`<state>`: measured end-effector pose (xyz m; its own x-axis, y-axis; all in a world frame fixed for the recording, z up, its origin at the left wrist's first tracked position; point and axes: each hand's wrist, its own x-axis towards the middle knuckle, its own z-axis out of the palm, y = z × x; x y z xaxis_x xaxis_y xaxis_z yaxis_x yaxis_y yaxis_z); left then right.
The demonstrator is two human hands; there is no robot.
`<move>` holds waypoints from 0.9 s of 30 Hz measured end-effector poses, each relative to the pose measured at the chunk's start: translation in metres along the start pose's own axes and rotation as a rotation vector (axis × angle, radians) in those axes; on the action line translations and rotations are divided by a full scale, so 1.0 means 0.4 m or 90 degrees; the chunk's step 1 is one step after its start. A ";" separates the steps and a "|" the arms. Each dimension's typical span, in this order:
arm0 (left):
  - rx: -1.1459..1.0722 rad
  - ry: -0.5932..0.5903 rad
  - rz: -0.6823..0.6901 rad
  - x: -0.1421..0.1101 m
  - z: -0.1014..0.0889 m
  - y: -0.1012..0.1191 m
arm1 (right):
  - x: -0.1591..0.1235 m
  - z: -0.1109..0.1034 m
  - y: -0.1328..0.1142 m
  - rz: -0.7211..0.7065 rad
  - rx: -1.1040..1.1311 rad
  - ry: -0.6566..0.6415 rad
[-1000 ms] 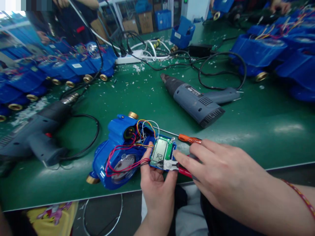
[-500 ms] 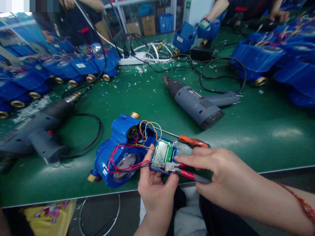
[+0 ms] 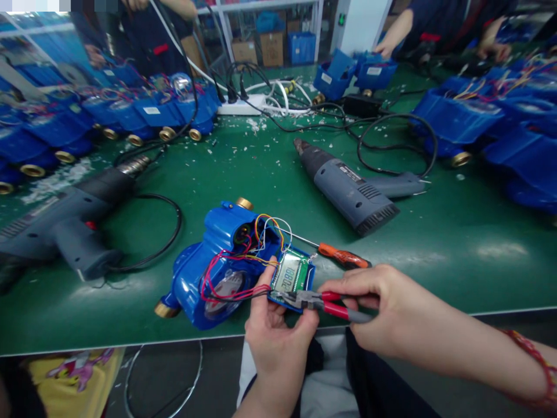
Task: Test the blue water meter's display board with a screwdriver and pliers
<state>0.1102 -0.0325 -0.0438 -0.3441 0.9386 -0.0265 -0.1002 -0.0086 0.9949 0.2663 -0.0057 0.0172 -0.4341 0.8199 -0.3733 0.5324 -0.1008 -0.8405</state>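
Observation:
My left hand (image 3: 278, 334) grips a small circuit board with an LCD screen (image 3: 288, 274) by its edges, fingers and thumb on either side. In my right hand (image 3: 378, 302) is a pair of pliers (image 3: 337, 309) with red and grey handles; its jaws lie over the board's lower edge, by the wire ends. Whether the jaws pinch anything is too small to tell. Red, black, yellow and white wires run from the board to an open blue water meter (image 3: 221, 273) with brass ends, lying to its left. Just behind the board lies an orange-handled screwdriver (image 3: 343, 254).
A heat gun (image 3: 348, 188) lies behind the screwdriver, another heat gun (image 3: 82, 215) at left. Blue meters (image 3: 152, 113) line the back left, with more blue meters (image 3: 461, 116) at right. A power strip (image 3: 241, 105) with tangled cords sits at the back. Two co-workers are across the green table (image 3: 209, 174).
The right index finger has drawn back from the board's edge to the pliers' handle. The pliers' jaws reach slightly further left over the board. The view has shifted a little.

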 end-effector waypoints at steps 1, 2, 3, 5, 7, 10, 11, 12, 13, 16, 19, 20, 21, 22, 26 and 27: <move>0.002 -0.001 -0.005 0.000 0.001 0.000 | 0.000 -0.003 -0.003 0.005 0.017 -0.011; 0.002 0.003 -0.011 0.000 0.001 -0.001 | 0.000 -0.008 -0.009 0.005 0.026 -0.022; 0.002 0.009 -0.017 0.000 0.002 -0.002 | 0.000 -0.013 -0.018 0.002 0.025 -0.029; 0.007 0.012 -0.027 0.000 0.002 -0.007 | -0.001 -0.027 -0.041 -0.008 -0.008 -0.033; 0.023 0.006 -0.014 0.000 0.000 -0.015 | 0.000 -0.043 -0.065 -0.015 -0.070 -0.031; 0.048 -0.022 0.044 0.000 -0.005 -0.028 | 0.000 -0.066 -0.099 -0.016 -0.181 -0.017; 0.055 -0.025 0.064 -0.001 -0.006 -0.032 | 0.001 -0.072 -0.109 -0.013 -0.216 -0.013; 0.064 -0.030 0.080 -0.001 -0.007 -0.035 | 0.001 -0.077 -0.119 -0.007 -0.251 -0.012; 0.075 -0.032 0.094 -0.002 -0.009 -0.039 | 0.002 -0.082 -0.130 0.001 -0.285 -0.015; 0.122 -0.029 0.117 -0.005 -0.013 -0.050 | 0.007 -0.091 -0.162 0.019 -0.383 -0.022; 0.172 -0.026 0.124 -0.007 -0.016 -0.061 | 0.013 -0.097 -0.196 0.022 -0.473 -0.031; 0.194 -0.025 0.137 -0.007 -0.017 -0.064 | 0.014 -0.098 -0.206 0.023 -0.502 -0.032; 0.219 -0.026 0.159 -0.007 -0.018 -0.066 | 0.015 -0.099 -0.216 0.026 -0.529 -0.032; 0.243 -0.027 0.187 -0.007 -0.018 -0.067 | 0.015 -0.099 -0.224 0.030 -0.555 -0.029; 0.280 -0.018 0.269 -0.004 -0.015 -0.066 | 0.011 -0.094 -0.245 0.035 -0.634 -0.028; 0.279 -0.013 0.269 -0.005 -0.014 -0.066 | 0.011 -0.093 -0.250 0.035 -0.649 -0.029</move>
<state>0.1083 -0.0359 -0.0707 -0.2515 0.8917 0.3763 0.4358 -0.2428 0.8667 0.2381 0.0290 0.1143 -0.4062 0.8039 -0.4345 0.9083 0.4073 -0.0955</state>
